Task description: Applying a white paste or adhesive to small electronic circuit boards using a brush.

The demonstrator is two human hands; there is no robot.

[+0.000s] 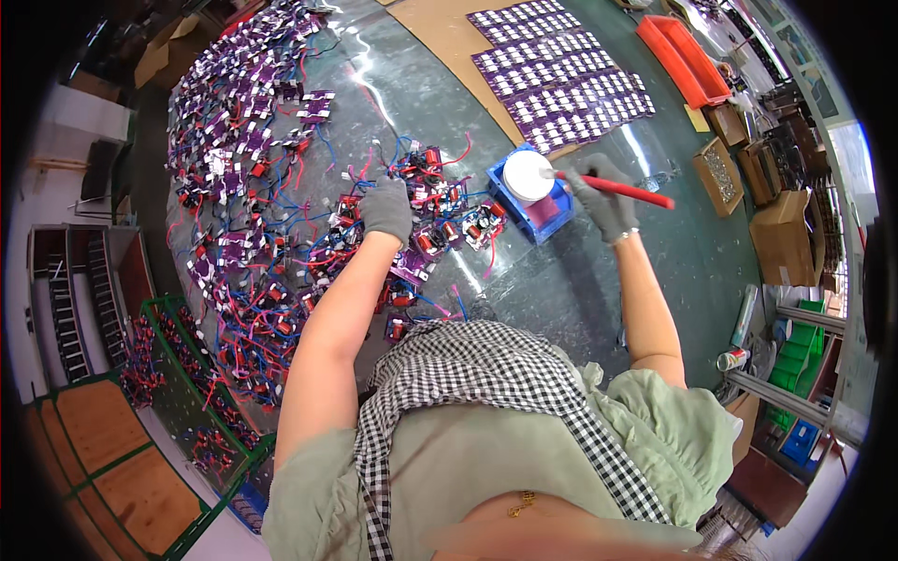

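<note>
My left hand (pixel 384 209), in a grey glove, is closed among wired purple circuit boards (pixel 435 215) with red parts and blue, red and pink leads; what its fingertips hold is hidden. My right hand (pixel 603 201), also gloved, grips a red-handled tool (pixel 645 194) at a slant, its pale tip at the rim of a round white tub (pixel 524 183). That tub sits in a blue plastic bin (pixel 543 224) on the dark green tabletop (pixel 580 280), to the right of the nearest boards.
A large pile of boards (pixel 243 131) covers the table's left. Rows of purple panels (pixel 561 89) lie on cardboard at the back. A red tray (pixel 683 61), a small-parts box (pixel 717 178) and cartons (pixel 786 238) line the right. Green-framed racks (pixel 150 439) stand lower left.
</note>
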